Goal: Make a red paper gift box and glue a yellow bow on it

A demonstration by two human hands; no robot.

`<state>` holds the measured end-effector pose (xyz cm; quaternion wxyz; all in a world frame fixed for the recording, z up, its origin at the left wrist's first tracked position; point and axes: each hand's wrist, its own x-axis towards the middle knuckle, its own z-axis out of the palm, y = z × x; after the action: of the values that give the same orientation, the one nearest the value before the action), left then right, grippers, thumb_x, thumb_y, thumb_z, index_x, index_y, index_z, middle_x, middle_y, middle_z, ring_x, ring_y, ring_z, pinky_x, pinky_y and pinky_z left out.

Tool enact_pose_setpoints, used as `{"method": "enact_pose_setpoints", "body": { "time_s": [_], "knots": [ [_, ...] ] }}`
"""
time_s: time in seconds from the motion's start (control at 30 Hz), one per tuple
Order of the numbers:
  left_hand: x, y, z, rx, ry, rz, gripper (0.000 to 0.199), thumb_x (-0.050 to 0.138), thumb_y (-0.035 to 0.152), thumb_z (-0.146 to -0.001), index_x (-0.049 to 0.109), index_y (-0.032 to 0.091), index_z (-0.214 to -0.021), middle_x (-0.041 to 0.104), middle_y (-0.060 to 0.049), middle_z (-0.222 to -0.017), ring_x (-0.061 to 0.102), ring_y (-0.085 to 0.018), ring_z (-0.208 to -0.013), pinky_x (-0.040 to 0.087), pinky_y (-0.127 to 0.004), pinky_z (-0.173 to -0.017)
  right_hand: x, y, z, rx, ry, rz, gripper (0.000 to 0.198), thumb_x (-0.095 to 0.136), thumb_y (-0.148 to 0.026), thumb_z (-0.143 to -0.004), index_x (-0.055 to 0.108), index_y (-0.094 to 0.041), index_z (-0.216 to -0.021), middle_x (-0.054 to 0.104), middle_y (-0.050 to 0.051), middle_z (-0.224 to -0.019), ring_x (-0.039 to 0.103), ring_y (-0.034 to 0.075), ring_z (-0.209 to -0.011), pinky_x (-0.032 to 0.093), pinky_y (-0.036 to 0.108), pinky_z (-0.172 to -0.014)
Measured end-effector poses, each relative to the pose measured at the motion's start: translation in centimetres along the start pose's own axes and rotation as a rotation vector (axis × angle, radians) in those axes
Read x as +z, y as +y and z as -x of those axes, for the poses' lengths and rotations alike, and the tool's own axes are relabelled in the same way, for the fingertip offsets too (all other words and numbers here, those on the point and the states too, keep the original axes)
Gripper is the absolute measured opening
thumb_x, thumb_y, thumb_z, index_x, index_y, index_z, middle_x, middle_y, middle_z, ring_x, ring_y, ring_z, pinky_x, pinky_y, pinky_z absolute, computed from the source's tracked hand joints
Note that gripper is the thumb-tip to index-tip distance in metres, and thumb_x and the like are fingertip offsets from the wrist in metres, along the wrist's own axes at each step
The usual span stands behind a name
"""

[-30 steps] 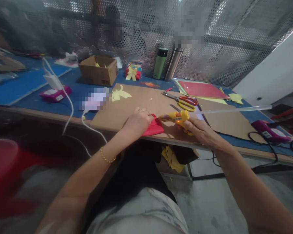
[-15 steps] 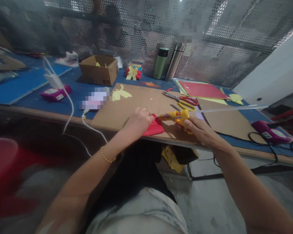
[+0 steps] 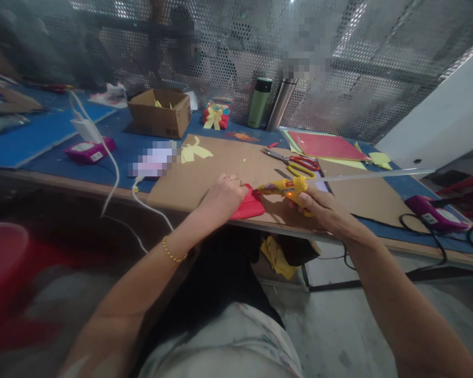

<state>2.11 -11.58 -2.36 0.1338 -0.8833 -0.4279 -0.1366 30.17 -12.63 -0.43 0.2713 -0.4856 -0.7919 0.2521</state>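
A yellow hot glue gun [image 3: 297, 186] with a lit orange light is gripped in my right hand [image 3: 319, 207]. Its nozzle points left and reaches the red folded paper piece [image 3: 250, 207], and a long clear glue stick [image 3: 374, 175] sticks out of its back end. My left hand [image 3: 228, 194] is closed over the left part of the red piece, with its fingertips at the upper edge near the nozzle. The part under those fingers is hidden. Beneath both hands lies a brown cardboard sheet [image 3: 216, 152].
Red-handled scissors [image 3: 299, 161] lie behind the glue gun, near coloured paper sheets [image 3: 327, 144]. A pale yellow paper bow [image 3: 196, 151] is on the cardboard. Farther back stand a cardboard box [image 3: 161, 113], a green bottle [image 3: 259, 104] and a steel flask [image 3: 281, 105].
Hardly anything differs. The glue gun and my right hand have shifted very slightly to the right, while my left hand stays on the red paper piece.
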Motion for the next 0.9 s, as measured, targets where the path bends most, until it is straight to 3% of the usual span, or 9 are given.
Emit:
{"method": "enact_pose_setpoints", "body": {
  "time_s": [0.3, 0.8, 0.9],
  "knots": [
    [0.4, -0.3, 0.3, 0.028, 0.085, -0.009, 0.022, 0.060, 0.008, -0.100, 0.077, 0.016, -0.088, 0.072, -0.008, -0.082, 0.063, -0.022, -0.084, 0.043, -0.034, -0.078, 0.2, -0.6, -0.3, -0.040, -0.045, -0.014, 0.072, 0.041, -0.089, -0.096, 0.069, -0.023, -0.088, 0.069, 0.007, -0.083, 0.061, 0.023, -0.074, 0.053, 0.037, -0.071],
    [0.4, -0.3, 0.1, -0.004, 0.046, 0.024, 0.021, 0.061, 0.009, -0.101, 0.077, 0.015, -0.089, 0.072, -0.009, -0.086, 0.063, -0.022, -0.085, 0.042, -0.035, -0.080, 0.1, -0.7, -0.2, -0.027, -0.044, -0.019, 0.071, 0.044, -0.089, -0.094, 0.071, -0.024, -0.087, 0.069, 0.007, -0.084, 0.060, 0.023, -0.075, 0.053, 0.037, -0.072],
    [0.4, -0.2, 0.1, -0.008, 0.040, 0.020, 0.022, 0.060, 0.010, -0.102, 0.077, 0.015, -0.089, 0.072, -0.009, -0.084, 0.063, -0.022, -0.087, 0.043, -0.034, -0.080, -0.1, 0.1, 0.1, 0.012, 0.017, -0.060, 0.071, 0.048, -0.090, -0.092, 0.071, -0.024, -0.083, 0.069, 0.007, -0.085, 0.060, 0.023, -0.075, 0.051, 0.037, -0.070]
  ]
}}
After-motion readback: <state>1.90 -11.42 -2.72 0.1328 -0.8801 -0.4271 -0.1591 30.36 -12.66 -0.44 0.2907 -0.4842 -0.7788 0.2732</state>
